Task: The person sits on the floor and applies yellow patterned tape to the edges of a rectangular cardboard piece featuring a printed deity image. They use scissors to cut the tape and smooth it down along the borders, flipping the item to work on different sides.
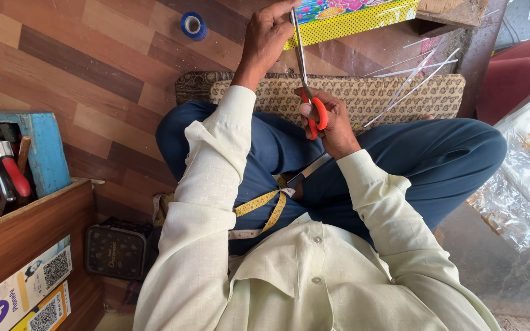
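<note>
Pale cream shirt sleeves point(203, 202) fill the lower middle of the view, with a yellow measuring tape point(264, 208) draped across the lap of dark blue trousers point(437, 159). At about 12 o'clock from the tape, the right hand point(329, 119) grips red-handled scissors point(307, 79), its fingers point(307, 110) curled through and around the orange-red loops. Long steel blades rise from the loops toward 12 o'clock, pressed together or nearly so. The left hand point(266, 34) is raised at the top, at 11 o'clock from the right hand, its fingers bent and pinched at the tips of the blades; whether something thin sits between them cannot be told. Behind the hands lies a patterned cushion point(394, 92) with thin white sticks point(409, 83) across it at about 2 o'clock. A yellow patterned sheet point(351, 24) rests at the top edge, and a blue tape roll point(194, 26) sits on the wooden floor point(93, 55) at 11 o'clock. At 9 o'clock a blue box point(45, 150) holds tools with red grips. Crinkled clear plastic point(522, 184) lies at 3 o'clock.
</note>
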